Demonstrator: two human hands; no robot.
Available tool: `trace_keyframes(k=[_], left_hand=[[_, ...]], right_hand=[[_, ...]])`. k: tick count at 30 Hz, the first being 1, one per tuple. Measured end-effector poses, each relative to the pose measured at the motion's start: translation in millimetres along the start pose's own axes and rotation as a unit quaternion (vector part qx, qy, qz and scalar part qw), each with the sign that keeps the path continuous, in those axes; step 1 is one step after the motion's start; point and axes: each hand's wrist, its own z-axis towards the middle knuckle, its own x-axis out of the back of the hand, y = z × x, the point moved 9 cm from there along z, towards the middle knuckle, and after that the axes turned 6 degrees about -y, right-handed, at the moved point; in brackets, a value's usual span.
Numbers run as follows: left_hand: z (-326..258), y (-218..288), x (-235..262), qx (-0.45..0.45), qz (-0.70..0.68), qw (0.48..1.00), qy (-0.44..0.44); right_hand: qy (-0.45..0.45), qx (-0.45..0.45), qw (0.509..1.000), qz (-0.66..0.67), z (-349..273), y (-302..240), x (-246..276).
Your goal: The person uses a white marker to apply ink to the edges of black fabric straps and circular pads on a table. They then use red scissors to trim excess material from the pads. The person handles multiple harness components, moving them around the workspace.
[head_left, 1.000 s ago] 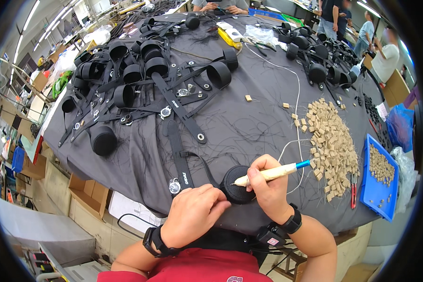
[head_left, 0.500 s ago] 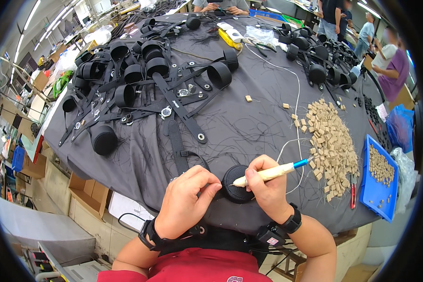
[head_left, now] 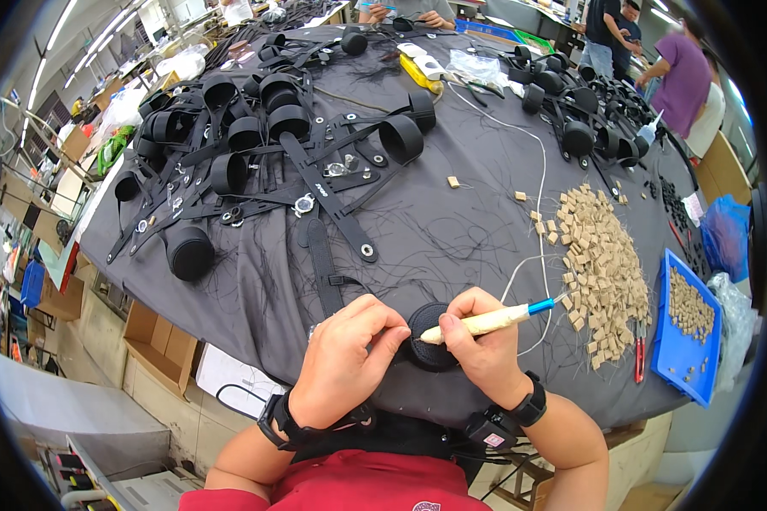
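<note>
A black round, cup-like piece (head_left: 428,318) with a stitched rim lies at the table's near edge, between my hands. My right hand (head_left: 483,341) grips a pen-shaped tool (head_left: 496,320) with a pale yellow, wrapped-looking body and a blue section at its far right end. Its tapered left end is at the round piece's surface. At the left rim of that piece, my left hand (head_left: 349,353) is closed in a pinch of thumb and forefinger. Whatever sits in the pinch is too small to make out. A black strap with a buckle (head_left: 325,268) extends away beyond my left hand.
Black straps with round cups (head_left: 230,175) heap at the left, more (head_left: 575,136) at the far right. Small tan blocks (head_left: 601,264) pile at the right, beside red-handled tweezers (head_left: 639,358) and a blue tray (head_left: 689,328). A white cord (head_left: 541,187) crosses the dark cloth.
My hands have barely shifted; the tool's blue end sits slightly lower and further left. In the background, people have moved, and the one across the table now shows a blue item in hand.
</note>
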Motion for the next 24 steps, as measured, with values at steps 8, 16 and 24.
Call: trace_keyframes(k=[8,16,24], left_hand=[[0,-2,1,0.001,-0.001,1.0,0.007],[2,0,2,-0.011,-0.005,1.0,0.011],[2,-6,23,-0.027,0.073,0.995,0.062]], right_hand=[[0.001,0.016,1.0,-0.005,1,-3,-2],[-0.003,0.023,0.999,-0.021,1,0,-2],[0.022,-0.006,1.0,-0.008,0,6,4]])
